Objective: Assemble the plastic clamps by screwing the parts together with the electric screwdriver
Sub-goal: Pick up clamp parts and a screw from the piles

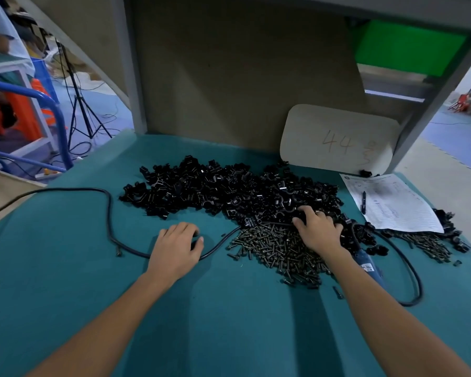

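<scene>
A: Surface and room?
B: Teal cover on the table (65, 268), beige backboard (242, 77) behind it. Blue floor (120, 118) off left with a black tripod (78, 104). Green panel (408, 47) upper right.
A: Any writing?
B: "44" handwritten on a pale rounded board (337, 126) leaning on the backboard. Printed form (397, 210) with a pen (363, 202) on it, text too blurred to read.
A: Parts?
B: Black clamp parts (215, 186) heaped mid-table, screws (272, 248) piled just in front. Electric screwdriver (367, 263), blue body, lies on the table beside the right wrist. Its cable (109, 213) loops left.
A: Hands?
B: Right hand (320, 229) grip spread, fingertips in the clamp heap. Left hand (176, 247) grip curled over something dark, possibly a clamp part. Can't tell if it's held.
</scene>
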`<act>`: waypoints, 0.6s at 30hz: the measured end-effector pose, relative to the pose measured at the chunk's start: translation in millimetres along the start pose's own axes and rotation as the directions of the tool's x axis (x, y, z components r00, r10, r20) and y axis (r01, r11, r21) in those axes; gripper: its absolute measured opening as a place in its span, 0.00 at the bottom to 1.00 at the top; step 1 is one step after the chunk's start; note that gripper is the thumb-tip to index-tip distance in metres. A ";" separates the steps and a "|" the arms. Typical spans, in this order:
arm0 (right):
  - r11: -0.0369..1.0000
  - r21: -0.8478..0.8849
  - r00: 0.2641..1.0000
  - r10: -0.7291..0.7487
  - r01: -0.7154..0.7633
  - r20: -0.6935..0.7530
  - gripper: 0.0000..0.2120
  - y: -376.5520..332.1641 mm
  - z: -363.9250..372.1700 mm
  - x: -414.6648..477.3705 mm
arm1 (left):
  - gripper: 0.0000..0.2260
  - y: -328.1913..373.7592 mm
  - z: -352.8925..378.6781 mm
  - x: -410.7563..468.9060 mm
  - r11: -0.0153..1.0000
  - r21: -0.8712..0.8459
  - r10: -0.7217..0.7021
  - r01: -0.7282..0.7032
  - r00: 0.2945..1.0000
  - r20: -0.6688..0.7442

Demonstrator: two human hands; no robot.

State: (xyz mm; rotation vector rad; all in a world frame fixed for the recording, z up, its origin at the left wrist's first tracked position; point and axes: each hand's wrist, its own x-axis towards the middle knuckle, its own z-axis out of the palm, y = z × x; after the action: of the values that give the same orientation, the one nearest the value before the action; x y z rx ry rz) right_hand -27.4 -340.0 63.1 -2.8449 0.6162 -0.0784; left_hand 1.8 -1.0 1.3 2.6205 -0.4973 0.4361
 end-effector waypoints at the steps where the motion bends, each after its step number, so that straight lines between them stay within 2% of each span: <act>1: 1.000 0.006 1.000 -0.010 0.010 -0.025 0.19 -0.6 0.1 0.4 | 0.08 0.1 0.1 0.4 1.000 -0.001 -0.001 0.001 1.000 0.003; 4: 0.999 0.029 0.997 -0.033 0.035 -0.065 0.17 0.8 0.0 -1.6 | 0.08 -0.6 -0.4 1.3 1.000 -0.011 -0.007 0.008 1.000 0.027; 6: 0.994 0.099 0.997 -0.027 0.035 -0.078 0.16 1.6 -0.3 -4.1 | 0.08 -0.6 -3.0 3.4 0.994 -0.092 -0.052 0.054 0.998 0.017; 8: 0.984 0.173 0.993 -0.018 0.037 -0.116 0.15 1.0 -0.2 -7.4 | 0.06 0.3 -9.6 9.4 0.962 -0.238 -0.149 0.134 0.988 -0.043; 9: 0.980 0.195 0.989 -0.015 0.044 -0.146 0.15 0.2 -0.6 -8.7 | 0.06 0.4 -13.0 14.7 0.955 -0.259 -0.173 0.143 0.980 -0.099; 11: 0.976 0.206 0.978 -0.026 0.070 -0.208 0.13 -1.0 -3.0 -11.3 | 0.06 -0.1 -17.6 29.5 0.979 -0.172 -0.146 0.112 0.968 -0.204; 13: 0.971 0.217 0.968 -0.045 0.101 -0.249 0.13 -1.7 -6.1 -12.5 | 0.10 -3.5 -20.3 48.5 0.995 -0.047 -0.095 0.087 0.970 -0.223; 16: 0.967 0.224 0.956 -0.055 0.123 -0.289 0.11 -2.1 -9.4 -11.7 | 0.21 -9.3 -19.2 75.4 0.992 0.117 -0.037 0.046 0.996 -0.082; 18: 0.972 0.202 0.959 -0.059 0.118 -0.277 0.07 -3.8 -9.3 -9.8 | 0.25 -8.7 -13.7 88.9 0.974 0.218 0.060 -0.067 0.997 0.042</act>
State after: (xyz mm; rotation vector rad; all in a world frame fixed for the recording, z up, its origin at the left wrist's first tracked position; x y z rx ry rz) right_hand -35.7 -334.6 73.0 -2.6668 0.4945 -0.5242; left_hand 81.1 -11.3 43.3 2.8349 -0.5754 0.4916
